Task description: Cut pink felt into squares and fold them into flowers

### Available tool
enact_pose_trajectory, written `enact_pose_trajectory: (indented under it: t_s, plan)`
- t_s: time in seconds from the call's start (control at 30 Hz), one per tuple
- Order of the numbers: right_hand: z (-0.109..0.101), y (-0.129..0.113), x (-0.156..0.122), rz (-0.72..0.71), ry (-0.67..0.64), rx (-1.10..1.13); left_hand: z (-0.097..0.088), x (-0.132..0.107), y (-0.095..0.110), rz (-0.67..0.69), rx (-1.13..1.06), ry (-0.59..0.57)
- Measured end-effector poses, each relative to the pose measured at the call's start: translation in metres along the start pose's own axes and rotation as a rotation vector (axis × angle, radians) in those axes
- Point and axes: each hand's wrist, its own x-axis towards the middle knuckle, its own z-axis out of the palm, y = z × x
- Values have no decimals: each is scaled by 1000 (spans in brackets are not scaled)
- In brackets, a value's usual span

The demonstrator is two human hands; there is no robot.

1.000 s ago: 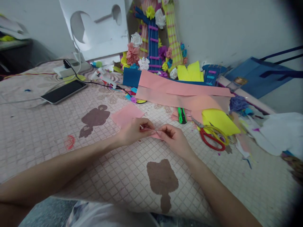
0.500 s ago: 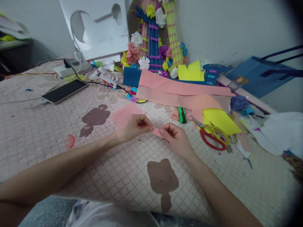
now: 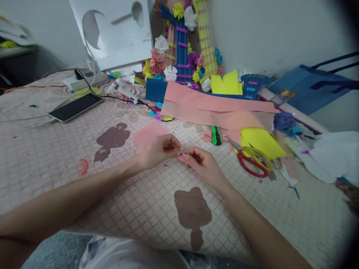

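Head view: I have the left hand (image 3: pixel 157 152) and the right hand (image 3: pixel 206 165) nearly meeting over the middle of the tabletop (image 3: pixel 140 203), both pinched narrow on a small pink piece (image 3: pixel 180 156). The fingers hide most of it, so I cannot tell its shape. Partly behind the left hand, toward the far edge, lies a pink square (image 3: pixel 147 135). I see long pink strips (image 3: pixel 213 102) nearer that edge, a green cutter (image 3: pixel 216 135) on their near side, and red-and-yellow scissors (image 3: pixel 239 156) right of it. A phone (image 3: pixel 75 107) lies toward the far left corner.
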Motion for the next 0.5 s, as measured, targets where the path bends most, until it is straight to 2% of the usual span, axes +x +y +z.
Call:
enact_pose_trajectory:
  t_s: [0.13,0.3,0.4,0.5]
  plan:
    - [0,5,0,37,3,-10,0,0,-2,-51,-46,34]
    - [-13,8,-2,38,42,-32,-6,4,-5,-110,-76,100]
    - [-20,8,-2,80,8,58,-8,5,-5,-107,-92,100]
    - [-17,5,-2,109,-27,172,-7,4,-4,-93,-103,88]
